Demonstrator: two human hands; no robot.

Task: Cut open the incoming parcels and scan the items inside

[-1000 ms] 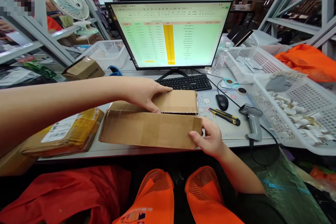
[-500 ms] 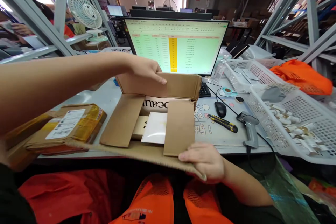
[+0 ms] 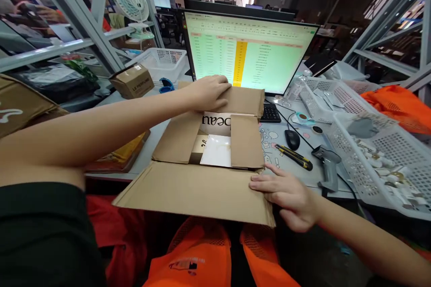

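Note:
A brown cardboard box (image 3: 198,190) lies open at the desk's front edge, all flaps folded out. Inside show a white box (image 3: 217,150) and a lettered box (image 3: 215,122). My left hand (image 3: 210,92) rests flat on the far flap (image 3: 247,98), fingers stretched out. My right hand (image 3: 286,195) presses the right end of the near flap, which hangs over my lap, fingers flat and slightly spread.
A monitor (image 3: 249,51) with a spreadsheet stands behind the box, a keyboard (image 3: 271,114) under it. Right of the box lie a mouse (image 3: 292,139), a utility knife (image 3: 293,154), a barcode scanner (image 3: 328,166) and white baskets (image 3: 380,161). A yellow-taped parcel (image 3: 117,157) lies left.
The closed box has been opened: the far flap lifted back under my left hand, the near flap pulled down toward my lap by my right hand. The view shifted right.

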